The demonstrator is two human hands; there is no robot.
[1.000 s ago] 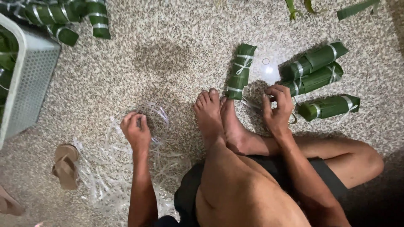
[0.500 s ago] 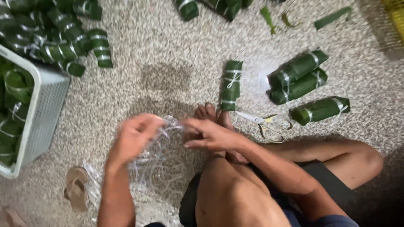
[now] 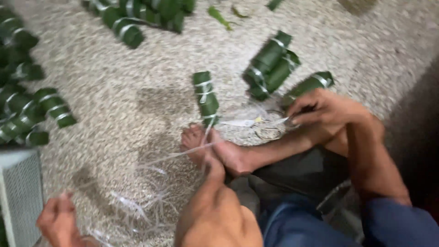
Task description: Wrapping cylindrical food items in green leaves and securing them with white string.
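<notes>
Head view: left hand (image 3: 57,219) low at the frame's left, fingers closed on clear plastic string (image 3: 151,201) that runs taut across the floor (image 3: 137,100) to the feet (image 3: 206,146). Right hand (image 3: 320,107) is closed over scissors (image 3: 265,126), beside a leaf-wrapped roll (image 3: 206,96) and near three more rolls (image 3: 279,66); blurred.

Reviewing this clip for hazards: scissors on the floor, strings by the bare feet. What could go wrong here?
1. The right hand reaches at the scissors, which lie close to the bare feet; a slip could nick a toe.
2. The string held by the left hand runs taut past the toes and might snag.
3. Loose strings could tangle.
</notes>
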